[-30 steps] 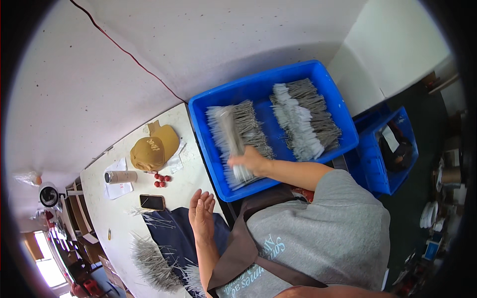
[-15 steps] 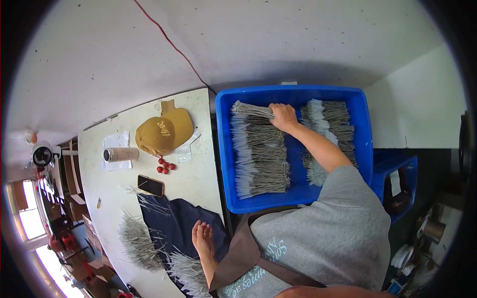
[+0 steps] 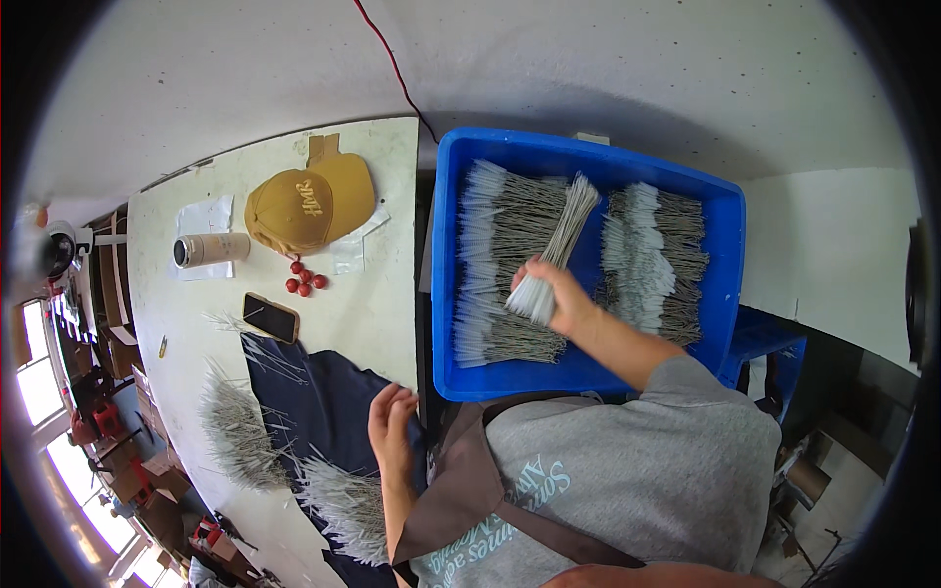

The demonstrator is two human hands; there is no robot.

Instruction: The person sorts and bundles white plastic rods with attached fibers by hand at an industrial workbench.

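My right hand reaches into a blue plastic crate and grips a bundle of thin grey sticks with white tips, lifted clear of the rows lying in the crate. Two stacks of the same sticks fill the crate's left and right halves. My left hand rests open, fingers spread, on a dark blue cloth at the edge of the white table. Loose piles of the sticks lie on the cloth and table to the left of that hand.
On the table lie a tan cap, a paper-wrapped roll, several small red balls and a phone. A second blue crate sits lower at the right. A red cable runs across the floor.
My right hand has closed on a bundle of sticks and lifted it from the crate's rows. The view has swung, and my left hand stays on the dark cloth.
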